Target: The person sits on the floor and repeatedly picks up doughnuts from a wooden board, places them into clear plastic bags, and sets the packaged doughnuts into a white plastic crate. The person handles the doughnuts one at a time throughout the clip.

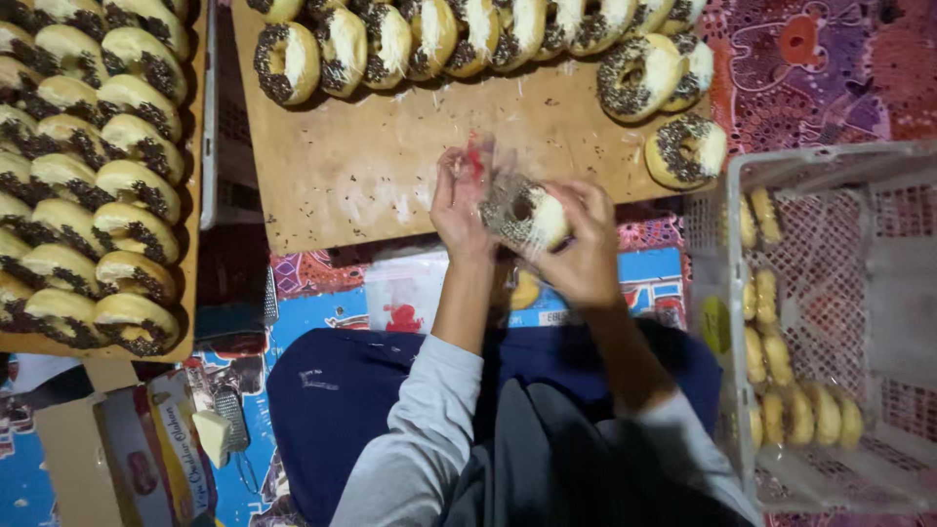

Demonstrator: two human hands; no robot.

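A wooden board (pixel 371 166) lies before you, rows of sprinkled doughnuts (pixel 390 44) along its far edge, and a white crate (pixel 722 293) of bagged ones stands at your right. Above the board's near edge, your right hand (pixel 586 249) grasps a sprinkled doughnut (pixel 527 215) while your left hand (pixel 459 200) pinches the clear wrapper (pixel 493 171) around it.

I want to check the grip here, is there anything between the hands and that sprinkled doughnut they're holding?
Yes: a thin clear plastic bag wraps the doughnut. The left hand pinches the bag's edge and the right hand cups the doughnut through the film, above the wooden board.
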